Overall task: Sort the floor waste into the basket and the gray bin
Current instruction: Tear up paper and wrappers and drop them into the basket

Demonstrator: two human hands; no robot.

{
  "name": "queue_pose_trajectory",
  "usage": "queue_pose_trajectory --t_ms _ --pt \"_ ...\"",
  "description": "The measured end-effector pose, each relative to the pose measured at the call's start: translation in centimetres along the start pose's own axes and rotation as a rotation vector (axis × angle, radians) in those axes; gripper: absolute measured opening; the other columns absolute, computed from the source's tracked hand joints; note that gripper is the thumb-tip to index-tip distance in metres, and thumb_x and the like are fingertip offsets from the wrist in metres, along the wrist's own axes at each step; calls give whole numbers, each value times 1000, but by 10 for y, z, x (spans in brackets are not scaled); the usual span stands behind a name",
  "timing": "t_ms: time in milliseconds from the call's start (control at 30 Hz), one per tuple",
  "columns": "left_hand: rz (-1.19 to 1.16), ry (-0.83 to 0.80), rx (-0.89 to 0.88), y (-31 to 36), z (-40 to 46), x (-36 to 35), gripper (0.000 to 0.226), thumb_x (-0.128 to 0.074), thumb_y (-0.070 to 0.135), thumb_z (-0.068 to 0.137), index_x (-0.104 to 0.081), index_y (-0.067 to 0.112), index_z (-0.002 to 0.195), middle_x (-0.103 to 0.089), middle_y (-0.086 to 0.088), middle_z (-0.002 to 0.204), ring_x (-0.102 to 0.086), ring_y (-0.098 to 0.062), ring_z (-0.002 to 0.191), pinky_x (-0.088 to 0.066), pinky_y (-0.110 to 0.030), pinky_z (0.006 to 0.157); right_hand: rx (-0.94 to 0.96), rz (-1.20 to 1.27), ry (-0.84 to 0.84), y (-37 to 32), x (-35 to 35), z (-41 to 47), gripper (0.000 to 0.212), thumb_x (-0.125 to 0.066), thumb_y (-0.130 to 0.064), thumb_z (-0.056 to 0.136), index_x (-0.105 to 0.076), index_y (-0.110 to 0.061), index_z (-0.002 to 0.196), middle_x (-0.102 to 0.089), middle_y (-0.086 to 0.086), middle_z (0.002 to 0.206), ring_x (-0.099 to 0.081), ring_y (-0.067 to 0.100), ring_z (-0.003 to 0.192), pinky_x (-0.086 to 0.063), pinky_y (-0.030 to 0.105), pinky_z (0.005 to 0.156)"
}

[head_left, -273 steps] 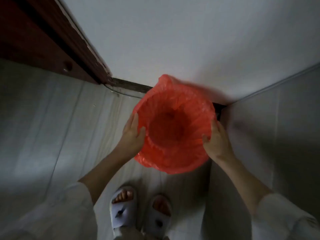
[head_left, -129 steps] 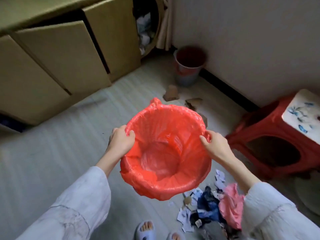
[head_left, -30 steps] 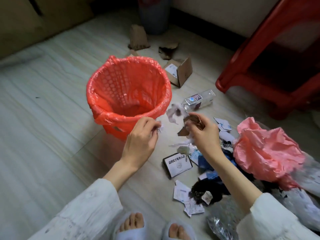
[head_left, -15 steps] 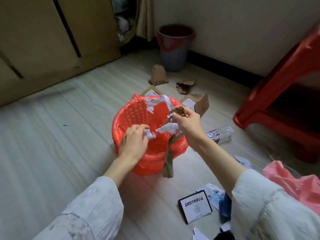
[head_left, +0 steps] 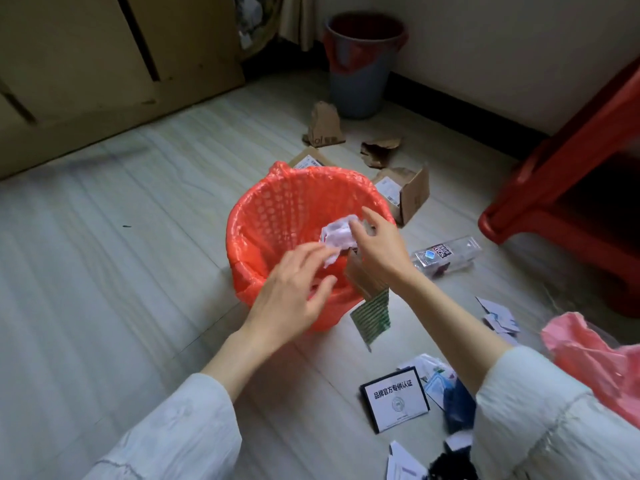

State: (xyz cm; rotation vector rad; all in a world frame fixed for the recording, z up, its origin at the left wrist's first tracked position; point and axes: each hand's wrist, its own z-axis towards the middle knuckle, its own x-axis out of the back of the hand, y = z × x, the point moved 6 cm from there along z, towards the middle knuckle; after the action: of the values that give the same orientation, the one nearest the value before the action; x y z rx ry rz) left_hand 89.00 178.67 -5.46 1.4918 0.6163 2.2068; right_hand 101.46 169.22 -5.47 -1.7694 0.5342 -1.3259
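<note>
The basket, lined with a red bag, stands on the floor in mid view. Both my hands hover over its mouth. My left hand has its fingers spread, and a small white paper scrap sits at its fingertips. My right hand has straightened fingers touching a crumpled white paper above the basket. A corrugated cardboard strip hangs below that palm, outside the basket's near rim. The gray bin, also with a red liner, stands by the far wall.
A clear plastic bottle and an open small carton lie right of the basket. Torn cardboard lies near the bin. A black-edged card, paper scraps and a pink bag litter the near right. A red stool stands right.
I carried the basket here and set it down, then lifted paper and a cardboard strip over it. Since half a second ago both hands' fingers have uncurled.
</note>
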Motion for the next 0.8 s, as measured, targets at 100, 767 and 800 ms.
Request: queue_pose_trajectory --t_ms 100,767,800 --pt "106 -254 -89 10 -2 -29 57 -41 51 81 -43 25 132 -47 0 137 -52 -24 118 -50 -41 90 -39 28 -3 13 6 -12 29 -43 -22 94 -65 -4 86 -63 5 82 -55 19 85 -41 31 78" --pt "280 -550 429 -41 22 -28 49 -40 9 91 -45 28 136 -41 -15 142 -40 -34 128 -36 -41 103 8 122 49 38 26 -46 27 -46 -16 94 -69 -16 107 -67 -5 107 -56 5 101 -37 16 82" --pt "287 -498 418 -36 20 -25 50 -40 8 90 -43 26 137 -37 -12 145 -38 -31 130 -33 -39 104 13 129 48 38 27 -48 27 -46 -14 94 -69 -15 108 -67 -3 110 -56 7 103 -38 16 82"
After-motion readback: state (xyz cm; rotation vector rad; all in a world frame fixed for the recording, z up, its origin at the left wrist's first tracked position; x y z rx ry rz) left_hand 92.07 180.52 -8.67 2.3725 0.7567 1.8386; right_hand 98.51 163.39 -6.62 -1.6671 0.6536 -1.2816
